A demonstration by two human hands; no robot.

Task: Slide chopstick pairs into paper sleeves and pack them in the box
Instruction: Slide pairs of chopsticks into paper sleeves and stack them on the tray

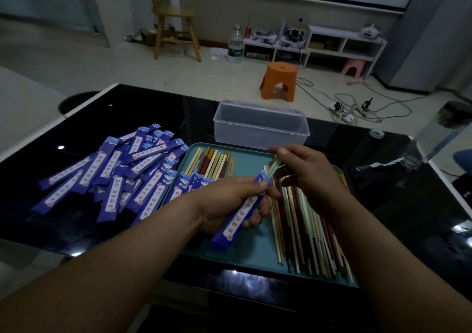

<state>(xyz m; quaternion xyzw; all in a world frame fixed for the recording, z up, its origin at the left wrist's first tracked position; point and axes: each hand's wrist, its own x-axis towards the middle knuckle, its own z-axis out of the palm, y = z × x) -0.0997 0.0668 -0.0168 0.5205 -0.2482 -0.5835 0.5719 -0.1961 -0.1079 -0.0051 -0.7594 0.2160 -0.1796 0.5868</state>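
Box [255,131] beyond the grip looks empty, loose chopsticks [306,230] piled beneath. Left hand [229,202] holds a sleeve [240,220]; right hand [311,171] pinches a pair [274,168] entering it.

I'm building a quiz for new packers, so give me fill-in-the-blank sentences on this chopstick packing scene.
The left hand grips a purple paper sleeve; pale green chopsticks at its mouth are pinched by the ___ hand.
The clear plastic box beyond the teal plastic tray holds ___.
Spare sleeves are piled on the black glass table to the tray's ___.
Missing: right; nothing; left.
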